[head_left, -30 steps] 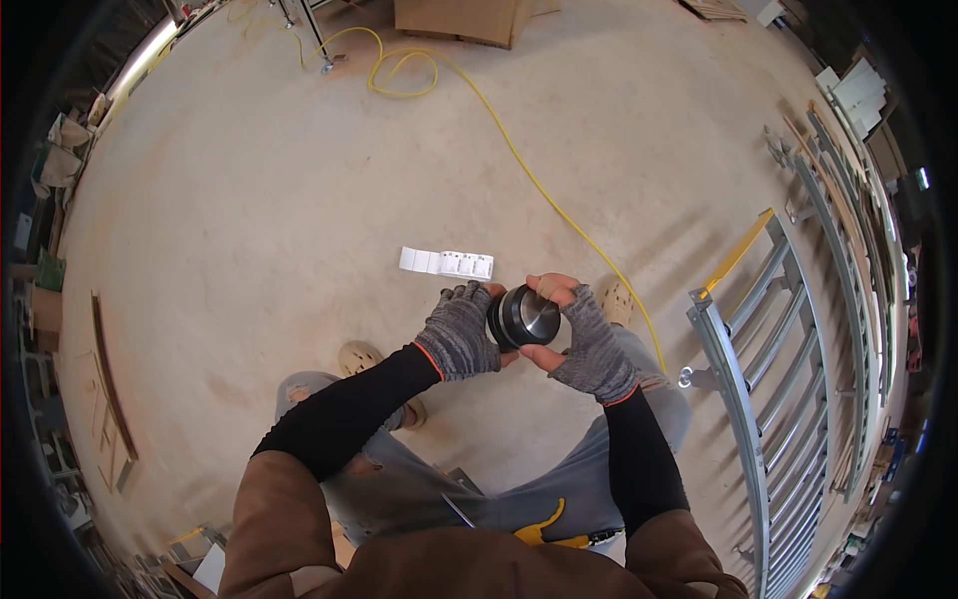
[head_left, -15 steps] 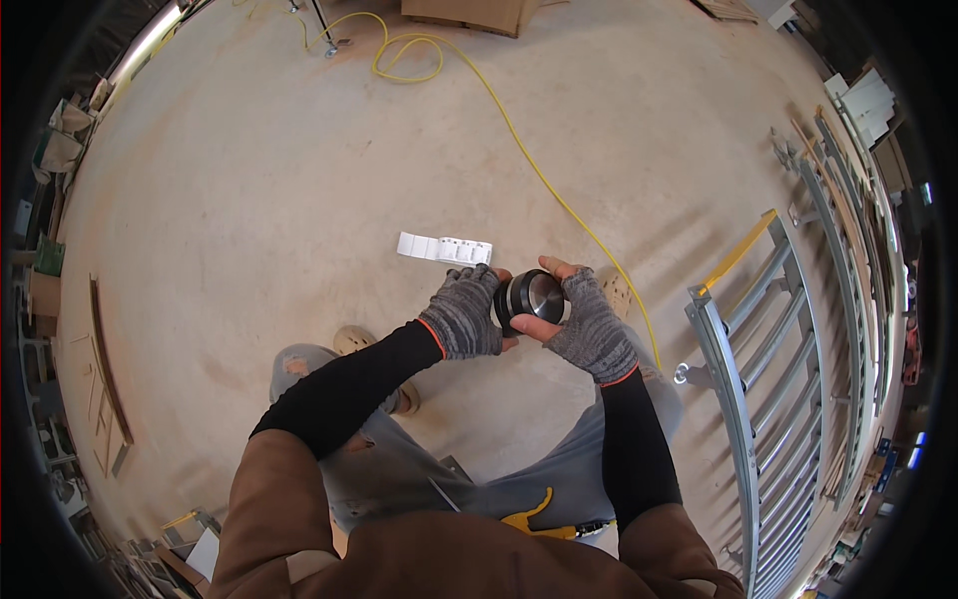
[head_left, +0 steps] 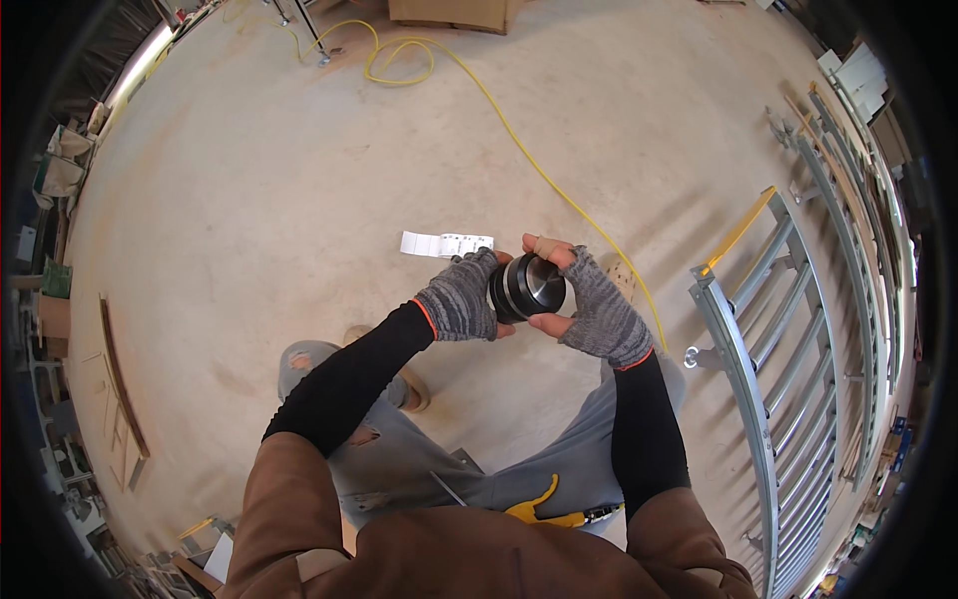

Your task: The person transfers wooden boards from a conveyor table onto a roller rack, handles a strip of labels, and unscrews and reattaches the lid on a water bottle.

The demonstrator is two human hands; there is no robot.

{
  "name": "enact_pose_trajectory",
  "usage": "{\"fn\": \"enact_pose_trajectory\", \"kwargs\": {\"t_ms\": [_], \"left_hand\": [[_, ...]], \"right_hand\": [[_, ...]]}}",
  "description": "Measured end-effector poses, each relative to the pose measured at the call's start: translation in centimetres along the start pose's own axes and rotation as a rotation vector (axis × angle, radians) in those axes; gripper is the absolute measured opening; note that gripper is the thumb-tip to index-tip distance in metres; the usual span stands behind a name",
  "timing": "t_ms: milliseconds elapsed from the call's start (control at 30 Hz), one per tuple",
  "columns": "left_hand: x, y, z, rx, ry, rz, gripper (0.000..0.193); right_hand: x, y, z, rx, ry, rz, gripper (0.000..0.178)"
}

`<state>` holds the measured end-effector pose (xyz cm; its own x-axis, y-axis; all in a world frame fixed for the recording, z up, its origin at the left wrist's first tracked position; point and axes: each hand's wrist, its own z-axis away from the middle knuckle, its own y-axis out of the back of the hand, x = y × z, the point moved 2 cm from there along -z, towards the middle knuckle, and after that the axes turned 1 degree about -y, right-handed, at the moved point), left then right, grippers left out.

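Between my hands is a black round container (head_left: pixel 513 289) with a silver band and a brushed-metal lid (head_left: pixel 542 285), tilted so its lid faces up and to the right. My left hand (head_left: pixel 462 299), in a grey fingerless knit glove, is closed around the container's left side. My right hand (head_left: pixel 596 308), in a matching glove, curves around the lid's rim, its fingers at the far edge and its thumb at the near edge. Just beyond the left hand, a white label strip (head_left: pixel 446 244) with printed squares lies on the floor.
On my lap rests a yellow-handled tool (head_left: pixel 544 507). A grey metal frame with rollers (head_left: pixel 763 374) stands at the right. A yellow cord (head_left: pixel 519 145) runs across the concrete floor past a cardboard box (head_left: pixel 454 12). Wooden strips (head_left: pixel 122 384) lie at the left.
My right hand's thumb has slid off the lid's face to its near edge, and its fingers have shifted left along the far rim. The left hand keeps its hold.
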<state>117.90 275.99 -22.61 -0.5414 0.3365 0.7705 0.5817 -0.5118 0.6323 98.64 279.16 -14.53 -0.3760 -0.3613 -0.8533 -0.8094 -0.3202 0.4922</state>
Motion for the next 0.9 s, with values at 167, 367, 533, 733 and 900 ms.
{"fn": "enact_pose_trajectory", "kwargs": {"t_ms": [167, 367, 533, 733, 900], "left_hand": [[-0.5, -0.1, 1.0, -0.086, 0.032, -0.024, 0.088], [0.4, -0.3, 2.6, -0.016, -0.037, 0.087, 0.088], [7.0, 1.9, 3.4, 0.167, -0.27, 0.069, 0.08], [14.5, 5.1, 5.0, 0.223, -0.49, -0.134, 0.069], [19.7, 6.8, 5.6, 0.419, -0.672, -0.174, 0.04]], "right_hand": [[0.4, 0.9, 0.5, -0.011, 0.092, -0.086, 0.078], [4.1, 2.7, 0.6, 0.344, -0.209, -0.41, 0.077], [6.4, 2.8, -0.2, 0.424, -0.288, -0.443, 0.075], [6.7, 1.9, -1.2, 0.462, -0.36, -0.533, 0.076], [7.6, 1.6, -1.6, 0.499, -0.354, -0.639, 0.077]]}}
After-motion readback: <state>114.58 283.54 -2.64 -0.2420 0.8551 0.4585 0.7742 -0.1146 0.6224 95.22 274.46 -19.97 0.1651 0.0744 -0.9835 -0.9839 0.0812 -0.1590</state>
